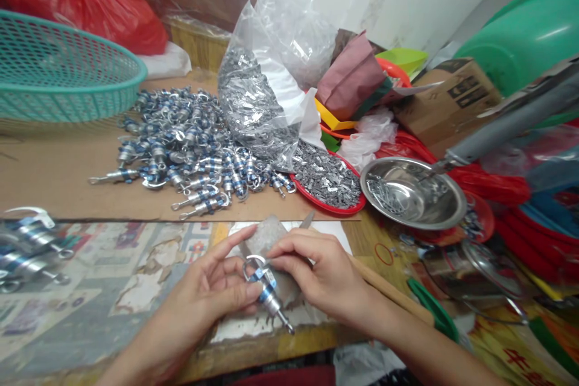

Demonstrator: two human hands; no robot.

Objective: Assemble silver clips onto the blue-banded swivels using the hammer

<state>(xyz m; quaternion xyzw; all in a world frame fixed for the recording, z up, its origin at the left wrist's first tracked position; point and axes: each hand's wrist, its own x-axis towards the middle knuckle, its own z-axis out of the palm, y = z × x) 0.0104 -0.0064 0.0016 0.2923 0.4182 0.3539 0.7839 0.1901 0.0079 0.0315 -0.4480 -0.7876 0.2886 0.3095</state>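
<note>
My left hand (215, 289) holds a small silver-and-blue metal fitting (266, 289) between thumb and fingers, its index finger stretched out. The fitting has a curved hook at the top and a small ring at its lower end, tilted down to the right. Close against the hook, my right hand (321, 265) pinches with thumb and index finger; what lies between those fingertips is too small to make out. Behind and below both hands is a grey block (271, 230). A wooden handle (389, 291) lies under my right forearm, and a pointed metal tip (307, 219) shows beyond my right hand.
Similar fittings form a heap (181, 132) on cardboard; several more (31, 247) sit at left. A clear bag (253, 102) and red tray (330, 210) hold small metal pieces. Right stands a steel bowl (455, 205) with pins. A turquoise basket (67, 99) is back left.
</note>
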